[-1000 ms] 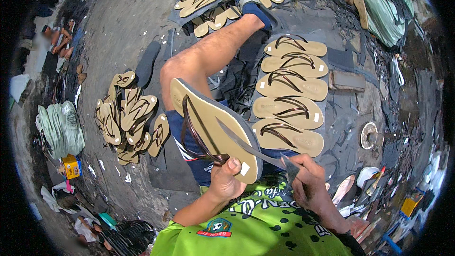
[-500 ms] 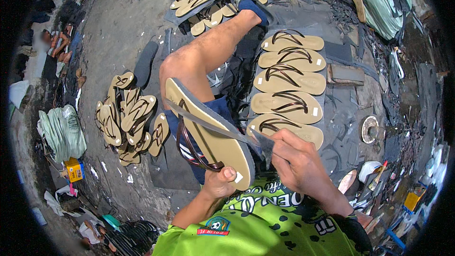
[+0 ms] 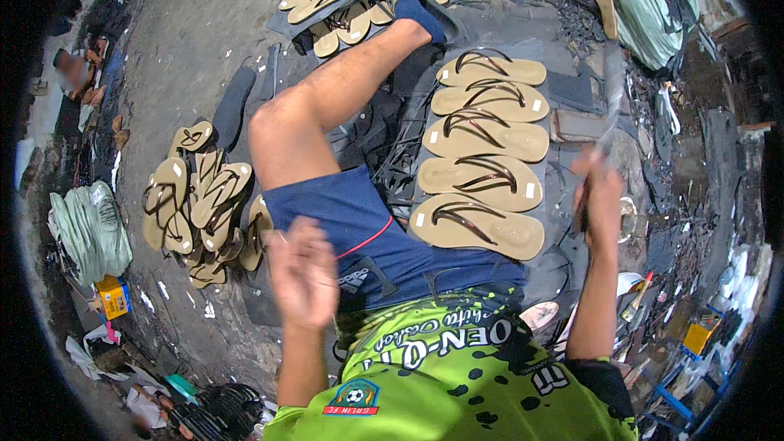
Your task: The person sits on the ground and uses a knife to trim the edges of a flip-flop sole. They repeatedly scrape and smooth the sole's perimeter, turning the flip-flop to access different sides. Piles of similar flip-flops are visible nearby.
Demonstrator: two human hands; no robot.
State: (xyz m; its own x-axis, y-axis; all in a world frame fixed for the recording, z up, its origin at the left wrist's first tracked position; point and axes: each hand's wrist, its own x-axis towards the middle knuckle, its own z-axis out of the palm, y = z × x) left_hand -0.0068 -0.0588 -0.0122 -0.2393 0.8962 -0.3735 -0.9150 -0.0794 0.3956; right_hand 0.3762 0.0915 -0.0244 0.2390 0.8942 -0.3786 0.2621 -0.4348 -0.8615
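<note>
Since the earlier frame, the left grip [image 3: 304, 278] has been freed of the one sandal held there and shifted leftward, while the right grip [image 3: 600, 192] has been swung up and outward with one knife [image 3: 614, 98]. On the left grip, fingers are loosely curled and held apart; the right one is clamped on the knife, whose blade is blurred and pointed upward. Five tan sandals with dark brown straps [image 3: 474, 224] are lined up in one row between the right grip and the outstretched leg [image 3: 347, 86]. At left, more sandals are piled in one heap [image 3: 219, 204]; they overlap too much to be counted. One dark sole [image 3: 235, 102] is laid above it. Two yellow boxes [image 3: 113, 296] are seen, one toward each side.
</note>
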